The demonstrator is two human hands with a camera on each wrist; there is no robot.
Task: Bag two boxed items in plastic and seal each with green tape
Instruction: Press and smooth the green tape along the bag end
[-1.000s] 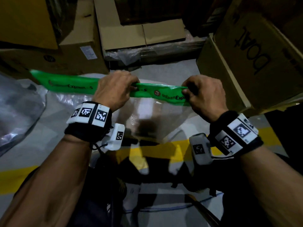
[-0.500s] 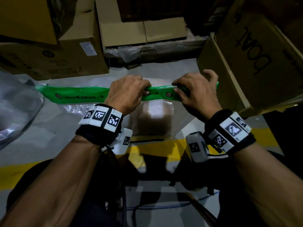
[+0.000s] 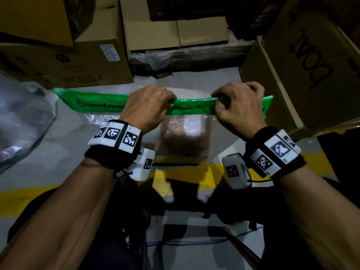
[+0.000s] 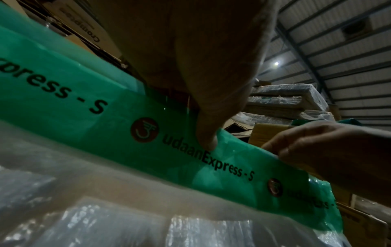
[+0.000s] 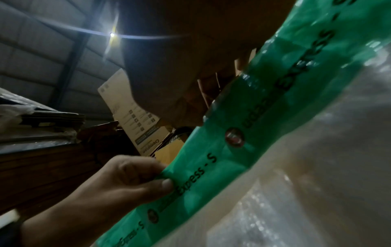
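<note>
Left hand: my left hand (image 3: 147,108) is curled over the top edge of the green tape (image 3: 93,105), thumb and fingers pinching the strip near its middle.
Right hand: my right hand (image 3: 238,109) pinches the same strip a little further along, just beside the left, fingers bent tight round the top edge.
Green tape: I see it stretched level across the mouth of the plastic bag (image 3: 218,137), printed with "udaanExpress - S" and a round red logo; its two ends reach past both hands.
Plastic bag: clear, held up off the floor, hanging below the tape.
Boxed item: a brown box (image 3: 184,136) shows through the plastic directly under the gap between my hands.
Floor: grey with a yellow line (image 3: 183,172) crossing near me.
Surroundings: cardboard cartons (image 3: 93,61) stand along the far side; another carton (image 3: 311,71) stands to the right of the bag.
</note>
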